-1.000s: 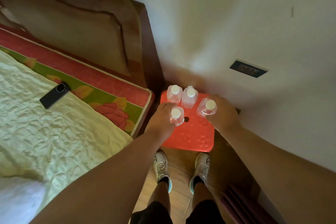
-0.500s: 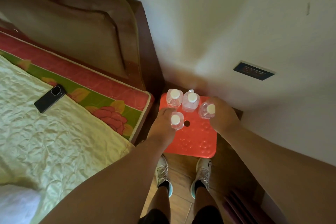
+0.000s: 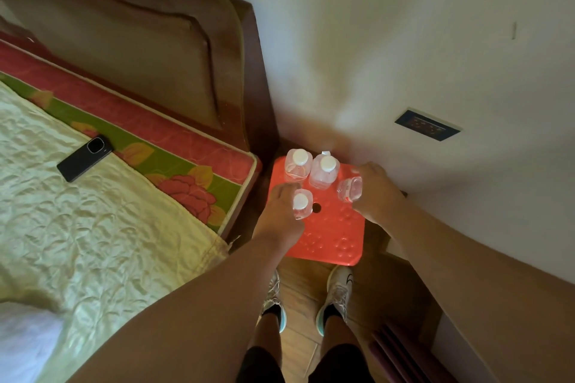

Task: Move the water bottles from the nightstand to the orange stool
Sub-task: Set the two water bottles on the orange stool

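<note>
An orange stool [image 3: 329, 236] stands on the floor between the bed and the wall. Two clear water bottles with white caps stand upright at its far edge, one on the left [image 3: 298, 163] and one beside it [image 3: 324, 171]. My left hand [image 3: 280, 214] grips a third bottle [image 3: 301, 205] upright over the stool's left middle. My right hand [image 3: 375, 191] grips a fourth bottle [image 3: 350, 189], tilted with its cap toward the left, over the stool's right side. Whether either held bottle touches the stool is unclear.
A bed [image 3: 93, 227] with a pale quilt lies at the left, a black phone [image 3: 84, 158] on it. The dark headboard [image 3: 174, 65] and a white wall with a socket [image 3: 427, 125] stand behind. My shoes [image 3: 337, 292] are below the stool on the wooden floor.
Both hands stayed at the stool with their bottles. The right-hand bottle has tipped further over to the left. The camera view has shifted slightly.
</note>
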`<action>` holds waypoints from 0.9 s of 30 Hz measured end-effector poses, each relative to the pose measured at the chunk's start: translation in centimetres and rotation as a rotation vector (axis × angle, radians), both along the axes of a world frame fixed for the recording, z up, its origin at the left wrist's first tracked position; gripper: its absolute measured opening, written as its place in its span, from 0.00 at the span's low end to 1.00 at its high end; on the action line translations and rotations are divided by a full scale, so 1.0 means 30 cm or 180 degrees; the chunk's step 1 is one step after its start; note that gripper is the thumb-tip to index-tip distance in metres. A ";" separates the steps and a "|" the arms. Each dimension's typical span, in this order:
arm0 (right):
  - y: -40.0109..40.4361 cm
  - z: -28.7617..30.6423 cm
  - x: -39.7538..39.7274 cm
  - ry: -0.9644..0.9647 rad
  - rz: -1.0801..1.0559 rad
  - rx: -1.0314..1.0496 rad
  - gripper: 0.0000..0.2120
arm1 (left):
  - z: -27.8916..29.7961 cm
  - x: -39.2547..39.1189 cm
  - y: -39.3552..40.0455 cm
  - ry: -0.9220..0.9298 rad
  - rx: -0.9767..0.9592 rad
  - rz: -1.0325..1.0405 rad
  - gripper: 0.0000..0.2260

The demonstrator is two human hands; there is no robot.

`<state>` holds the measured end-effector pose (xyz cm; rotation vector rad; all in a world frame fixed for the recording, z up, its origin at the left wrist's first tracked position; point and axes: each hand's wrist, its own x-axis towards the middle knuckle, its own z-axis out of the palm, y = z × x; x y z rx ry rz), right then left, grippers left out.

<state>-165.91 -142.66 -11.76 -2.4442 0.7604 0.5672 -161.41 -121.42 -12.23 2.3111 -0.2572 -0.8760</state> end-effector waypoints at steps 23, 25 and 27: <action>0.239 1.187 -0.065 -0.1128 0.0734 -0.0110 0.28 | 1.244 -0.026 0.206 -0.1688 0.0989 -0.0194 0.23; 0.232 1.249 -0.081 -0.1129 0.0964 -0.0103 0.29 | 1.323 -0.092 0.236 -0.1765 0.0954 0.0045 0.23; 0.229 1.302 -0.106 -0.1118 0.1203 -0.0090 0.29 | 1.375 -0.177 0.255 -0.1850 0.0910 0.0291 0.21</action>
